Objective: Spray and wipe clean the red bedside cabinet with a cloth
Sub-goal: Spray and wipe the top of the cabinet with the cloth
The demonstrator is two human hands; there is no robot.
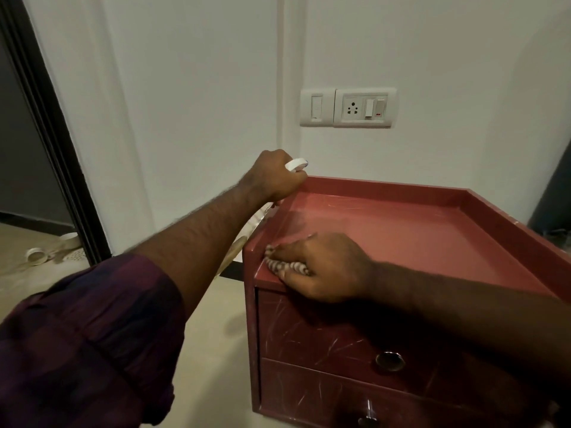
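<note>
Shows red bedside cabinet [401, 236] with drawer fronts toward the camera. At the cabinet's back left corner, grips spray bottle [296, 165] in left hand [275, 177], arm stretched out, fingers curled tight round the neck. Nozzle points right over the cabinet top, and body slants down and left. At the cabinet's front left edge, presses striped cloth [285, 267] under right hand [321, 267], fingers close together and curled over it.

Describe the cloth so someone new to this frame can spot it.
Start at the red bedside cabinet below the wall socket panel. At the front-left corner of its top, the right hand holds the cloth down, and it peeks out beneath the fingers. It's the only striped thing there, with brown and white bands, unlike the white-topped spray bottle gripped by the left hand.
</note>
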